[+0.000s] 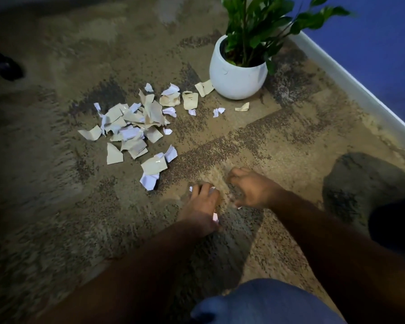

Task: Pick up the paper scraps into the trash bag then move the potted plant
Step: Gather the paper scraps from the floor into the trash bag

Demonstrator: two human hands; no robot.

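Nearest me, I am curling both hands low over the carpet (56, 206): my left hand (200, 211) is gripping white paper bits, my right hand (250, 190) likewise, I judge. Farther left, most paper scraps (133, 129) are lying ungathered; the potted plant (239, 66) is standing unmoved far right. No trash bag is showing.

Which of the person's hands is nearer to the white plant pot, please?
Right. The right hand lies below the white plant pot on the carpet; the left hand is lower and further left.
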